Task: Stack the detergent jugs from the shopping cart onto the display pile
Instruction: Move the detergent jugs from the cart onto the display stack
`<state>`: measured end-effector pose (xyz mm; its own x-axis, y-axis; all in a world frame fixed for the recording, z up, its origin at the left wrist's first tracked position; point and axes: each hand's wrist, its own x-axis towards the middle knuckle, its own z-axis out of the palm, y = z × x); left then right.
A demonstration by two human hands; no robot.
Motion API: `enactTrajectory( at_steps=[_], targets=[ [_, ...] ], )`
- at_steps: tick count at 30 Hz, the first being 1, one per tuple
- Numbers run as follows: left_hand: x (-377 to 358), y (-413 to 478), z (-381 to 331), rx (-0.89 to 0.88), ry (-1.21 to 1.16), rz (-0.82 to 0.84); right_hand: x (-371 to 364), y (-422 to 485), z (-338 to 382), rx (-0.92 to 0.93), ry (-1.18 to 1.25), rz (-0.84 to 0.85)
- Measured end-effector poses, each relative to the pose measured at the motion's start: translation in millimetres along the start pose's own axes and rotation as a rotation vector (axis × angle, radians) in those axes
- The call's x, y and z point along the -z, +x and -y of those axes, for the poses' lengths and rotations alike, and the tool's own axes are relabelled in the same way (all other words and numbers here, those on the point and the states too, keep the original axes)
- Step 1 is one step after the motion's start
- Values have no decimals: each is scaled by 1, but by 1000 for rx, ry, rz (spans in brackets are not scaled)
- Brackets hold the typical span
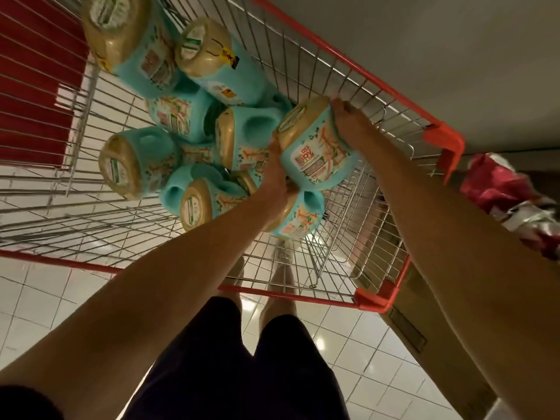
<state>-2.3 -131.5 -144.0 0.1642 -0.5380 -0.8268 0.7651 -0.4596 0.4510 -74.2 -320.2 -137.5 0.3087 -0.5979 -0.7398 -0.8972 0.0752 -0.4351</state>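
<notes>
Several turquoise detergent jugs with beige bases lie jumbled in a wire shopping cart (348, 71) with a red rim. One jug (315, 147) is raised above the others near the cart's right side, held between both hands. My left hand (275, 174) grips its near left side. My right hand (351, 122) clasps its far right side, fingers over the beige base. Another jug (294, 216) lies just beneath it. The display pile is not in view.
A cardboard box (424, 328) stands against the cart's right side on the white tiled floor (45, 298). A red and white package (515, 201) lies at the right edge. My legs in dark shorts stand at the cart's near end.
</notes>
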Motion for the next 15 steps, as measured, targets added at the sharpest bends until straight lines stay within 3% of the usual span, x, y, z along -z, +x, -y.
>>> enactTrajectory(
  at_steps=[7,12,15],
  targets=[
    [29,-56,-24,10,-59,-82,-11,-69,3,6,206,86],
    [32,-106,-28,40,96,-153,-12,-156,-12,59,580,115],
    [23,-141,-32,36,213,-152,-12,-203,-23,102,650,97]
  ],
)
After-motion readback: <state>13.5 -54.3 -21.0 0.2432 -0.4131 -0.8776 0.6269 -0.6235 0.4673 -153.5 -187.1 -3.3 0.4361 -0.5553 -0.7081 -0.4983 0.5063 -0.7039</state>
